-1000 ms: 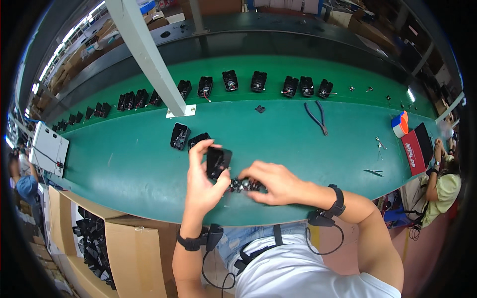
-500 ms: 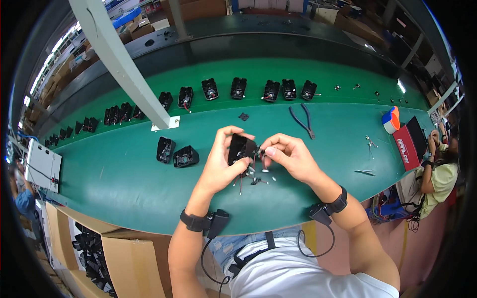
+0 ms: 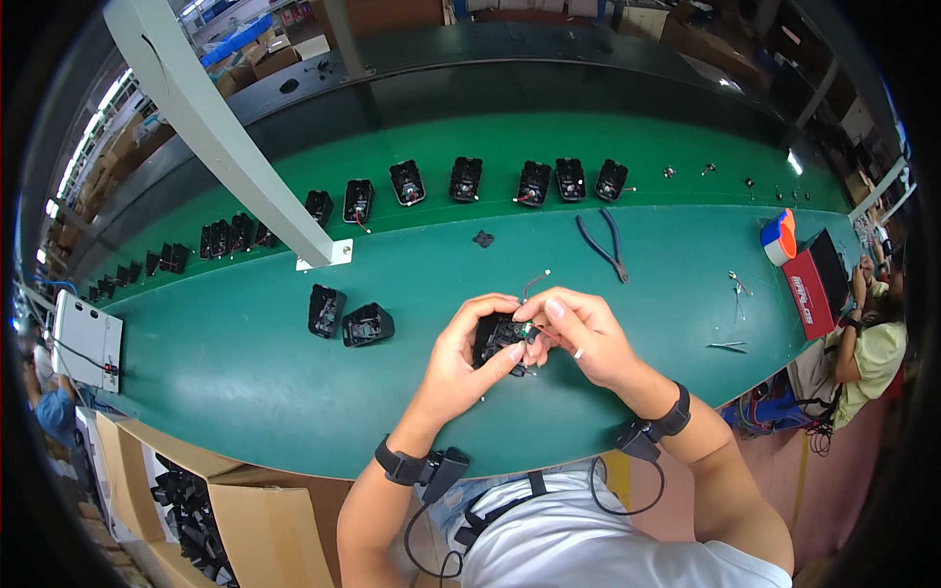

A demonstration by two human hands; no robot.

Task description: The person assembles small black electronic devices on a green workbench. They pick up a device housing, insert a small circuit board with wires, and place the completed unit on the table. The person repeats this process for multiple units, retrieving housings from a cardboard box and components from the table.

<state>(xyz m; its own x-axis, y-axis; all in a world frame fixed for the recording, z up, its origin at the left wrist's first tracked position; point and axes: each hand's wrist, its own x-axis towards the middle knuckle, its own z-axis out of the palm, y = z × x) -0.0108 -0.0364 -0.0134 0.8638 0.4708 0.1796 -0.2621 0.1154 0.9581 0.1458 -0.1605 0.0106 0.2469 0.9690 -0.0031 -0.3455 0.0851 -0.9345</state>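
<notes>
My left hand (image 3: 461, 351) is wrapped round a black plastic housing (image 3: 493, 338), whose open inner side now faces up. Just over the housing's right side, my right hand (image 3: 595, 338) pinches a small green circuit board (image 3: 530, 331) with thin wires. A red wire (image 3: 535, 282) with a white end sticks out beyond the fingertips. My fingers hide part of the housing and the board. Two more black housings, one upright (image 3: 325, 311) and one tilted (image 3: 368, 324), stand on the green table to the left.
Blue-handled pliers (image 3: 605, 245) and a small black cross-shaped part (image 3: 483, 238) lie beyond my hands. Similar housings (image 3: 466, 179) line the green strip behind. Tweezers (image 3: 727, 346), a red box (image 3: 814, 286) and a co-worker (image 3: 863, 343) are at right; a metal post (image 3: 225, 127) rises at left.
The housing has been turned so its inside shows, and both hands have moved slightly right and closer together. The small board and its wires have come up against the housing.
</notes>
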